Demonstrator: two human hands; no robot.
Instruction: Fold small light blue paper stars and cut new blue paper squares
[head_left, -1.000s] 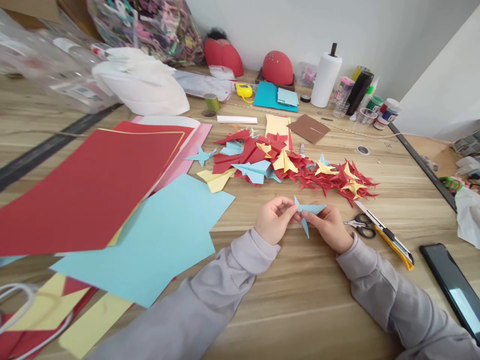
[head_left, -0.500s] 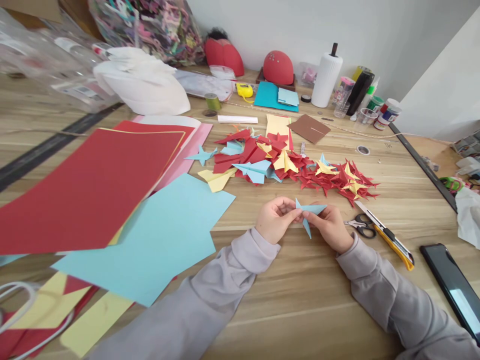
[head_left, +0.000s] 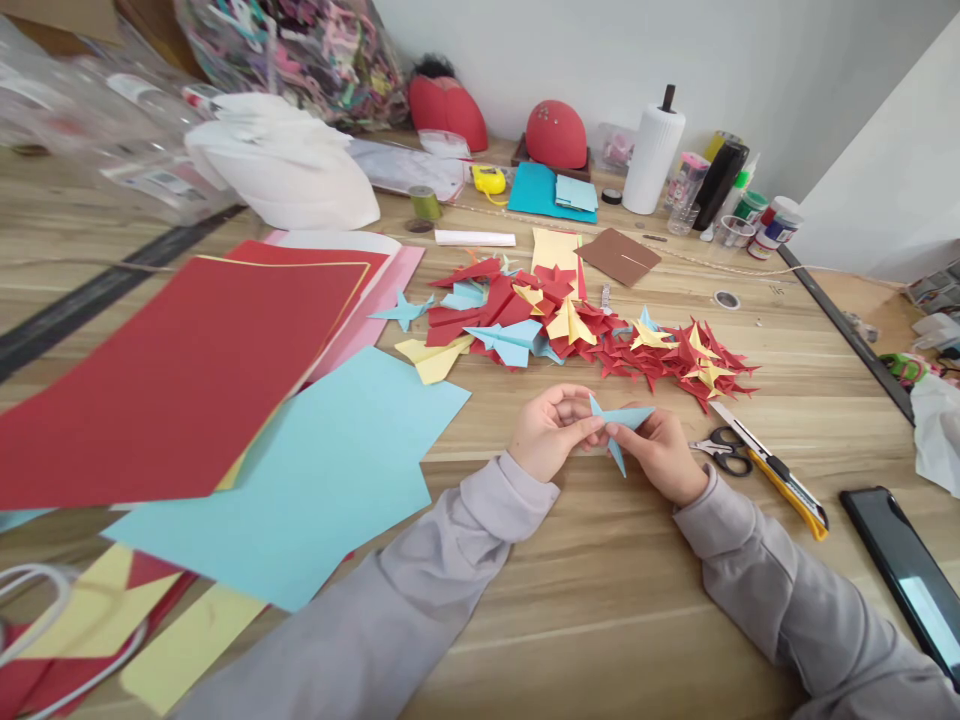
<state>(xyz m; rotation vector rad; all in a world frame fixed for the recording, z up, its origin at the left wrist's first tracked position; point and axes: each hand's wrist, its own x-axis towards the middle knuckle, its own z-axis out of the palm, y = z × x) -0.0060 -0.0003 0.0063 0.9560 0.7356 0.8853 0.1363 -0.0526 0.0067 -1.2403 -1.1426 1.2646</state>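
Head view, left hand and right hand pinching blue paper star, partly covered, phone cut off.

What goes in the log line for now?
left hand: holds folded blue paper | right hand: holds same paper | beside right hand: scissors, knife

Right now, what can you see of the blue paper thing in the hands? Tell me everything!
The folded blue paper looks matte and creased, with narrow, pointed arms. One point sticks up, a longer one goes right, and one hangs down. The left hand and right hand pinch it near where those points meet, over the wooden table and nearer the person than the colourful paper pile. The hands cover part of it.
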